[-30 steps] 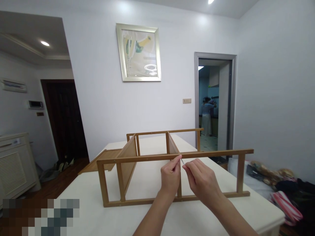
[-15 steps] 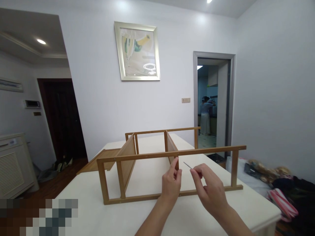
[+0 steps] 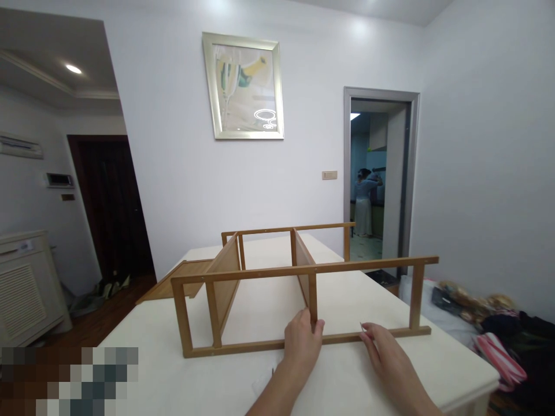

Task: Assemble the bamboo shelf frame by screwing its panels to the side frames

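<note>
A wooden shelf frame (image 3: 255,274) lies on its side on the white table (image 3: 347,393), with two shelf panels between its side frames. My left hand (image 3: 302,344) is closed around the lower part of the middle crosspiece (image 3: 313,294) of the near side frame, by the bottom rail; some of its fingers are hidden. To the right, my right hand (image 3: 385,353) pinches a thin metal rod (image 3: 362,327) between thumb and fingers. Only a short tip of the rod shows, just above the bottom rail (image 3: 340,339).
Another wooden panel (image 3: 182,282) lies at the table's left edge. A small clear plastic bag (image 3: 262,382) is beside my left forearm. Clothes and bags (image 3: 481,306) are piled beyond the right edge. A person (image 3: 365,199) stands in the room past the doorway.
My left hand has gone down from the top rail to the lower end of the middle crosspiece and closed there. My right hand, with the metal rod, has moved down and right.
</note>
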`<state>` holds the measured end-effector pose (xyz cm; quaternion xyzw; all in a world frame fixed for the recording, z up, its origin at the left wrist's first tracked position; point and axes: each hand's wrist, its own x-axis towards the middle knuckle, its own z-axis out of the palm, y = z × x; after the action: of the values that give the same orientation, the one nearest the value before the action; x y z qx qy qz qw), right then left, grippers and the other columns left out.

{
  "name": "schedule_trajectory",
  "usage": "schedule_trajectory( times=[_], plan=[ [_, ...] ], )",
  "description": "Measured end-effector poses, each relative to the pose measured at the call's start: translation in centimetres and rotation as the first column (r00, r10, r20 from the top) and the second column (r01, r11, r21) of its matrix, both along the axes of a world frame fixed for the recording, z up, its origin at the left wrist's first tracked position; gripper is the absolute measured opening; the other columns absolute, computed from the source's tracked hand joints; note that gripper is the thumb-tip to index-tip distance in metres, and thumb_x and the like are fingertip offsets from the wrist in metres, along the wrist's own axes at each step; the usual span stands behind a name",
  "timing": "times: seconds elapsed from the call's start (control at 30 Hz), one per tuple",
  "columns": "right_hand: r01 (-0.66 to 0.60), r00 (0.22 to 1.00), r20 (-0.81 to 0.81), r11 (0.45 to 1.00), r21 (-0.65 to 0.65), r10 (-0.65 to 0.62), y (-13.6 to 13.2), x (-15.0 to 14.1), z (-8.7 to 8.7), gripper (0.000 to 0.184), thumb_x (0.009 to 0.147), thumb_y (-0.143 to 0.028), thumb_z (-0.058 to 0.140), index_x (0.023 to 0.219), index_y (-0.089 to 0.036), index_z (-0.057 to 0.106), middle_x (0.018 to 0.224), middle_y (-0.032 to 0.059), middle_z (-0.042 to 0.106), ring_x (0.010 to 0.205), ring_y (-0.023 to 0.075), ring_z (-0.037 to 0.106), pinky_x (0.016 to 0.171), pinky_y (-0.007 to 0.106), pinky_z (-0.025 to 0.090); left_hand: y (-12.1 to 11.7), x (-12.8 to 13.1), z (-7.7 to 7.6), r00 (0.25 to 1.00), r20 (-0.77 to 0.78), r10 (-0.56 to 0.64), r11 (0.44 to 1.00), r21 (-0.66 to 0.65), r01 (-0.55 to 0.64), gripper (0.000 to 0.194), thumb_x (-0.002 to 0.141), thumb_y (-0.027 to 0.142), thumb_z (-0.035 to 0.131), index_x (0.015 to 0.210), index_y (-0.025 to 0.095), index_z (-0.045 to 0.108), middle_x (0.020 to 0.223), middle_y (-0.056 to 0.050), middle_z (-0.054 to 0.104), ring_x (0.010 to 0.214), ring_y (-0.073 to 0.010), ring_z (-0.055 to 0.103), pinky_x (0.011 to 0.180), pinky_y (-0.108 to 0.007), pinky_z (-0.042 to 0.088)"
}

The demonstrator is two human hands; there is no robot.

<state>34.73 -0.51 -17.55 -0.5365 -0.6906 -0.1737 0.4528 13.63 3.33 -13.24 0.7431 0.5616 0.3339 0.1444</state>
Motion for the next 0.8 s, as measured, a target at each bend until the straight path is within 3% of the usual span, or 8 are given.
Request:
schedule_trajectory(
  times=[0.13,0.23,0.43,0.57,0.8],
  plan=[
    [-0.038,0.999,-0.032,0.999,0.007,0.038,0.4,-0.5,-0.3,0.020,0.097,-0.035,0.038,0.095,-0.021,0.052,0.089,0.0088,0.068,0.081,0.0215,0.068,0.071,0.034,0.055,-0.5,0.2,0.1,0.998,-0.057,0.027,1.000,-0.013,-0.028,0.020,0.090,0.029,0.049,0.100,0.015,0.060,0.102,-0.011,0.066,0.097,-0.0254,0.060,0.084,-0.033,0.042],
    [-0.033,0.998,-0.057,0.998,-0.061,0.029,0.6,-0.9,0.3,0.021,0.097,-0.033,0.037,0.080,-0.024,0.045,0.069,0.0020,0.062,0.061,0.0176,0.062,0.059,0.031,0.050,-0.7,0.5,-0.2,0.997,-0.072,0.035,0.999,-0.013,-0.036,0.023,0.088,0.025,0.051,0.105,0.012,0.059,0.110,-0.015,0.063,0.107,-0.0286,0.056,0.092,-0.035,0.040],
    [0.025,0.999,-0.018,0.995,-0.101,-0.027,0.9,-1.6,1.1,0.023,0.094,-0.032,0.038,0.072,-0.026,0.033,0.056,-0.0028,0.050,0.050,0.0162,0.053,0.049,0.028,0.038,-0.5,1.4,-1.6,0.992,0.116,-0.043,0.993,-0.108,0.055,0.037,0.092,0.016,0.035,0.126,0.004,0.048,0.115,-0.019,0.064,0.108,-0.0246,0.059,0.093,-0.029,0.040],
    [0.118,0.993,0.008,0.973,-0.198,-0.119,0.5,-1.9,1.2,0.009,0.092,-0.029,0.039,0.085,-0.024,0.042,0.060,-0.0013,0.058,0.051,0.0179,0.058,0.047,0.027,0.035,0.0,1.6,-2.3,0.982,0.174,-0.074,0.991,-0.097,0.092,0.042,0.092,0.015,0.035,0.130,0.001,0.044,0.120,-0.022,0.062,0.114,-0.0250,0.057,0.097,-0.030,0.039],
    [0.246,0.955,0.199,0.962,-0.120,-0.219,0.8,-1.6,0.1,0.021,0.094,-0.033,0.039,0.097,-0.020,0.055,0.080,0.0072,0.070,0.071,0.0225,0.069,0.055,0.029,0.041,1.1,1.6,-2.8,0.982,0.174,-0.075,0.992,-0.088,0.091,0.050,0.089,0.015,0.036,0.136,-0.002,0.041,0.129,-0.023,0.058,0.121,-0.0275,0.053,0.103,-0.033,0.037]
  ],
)
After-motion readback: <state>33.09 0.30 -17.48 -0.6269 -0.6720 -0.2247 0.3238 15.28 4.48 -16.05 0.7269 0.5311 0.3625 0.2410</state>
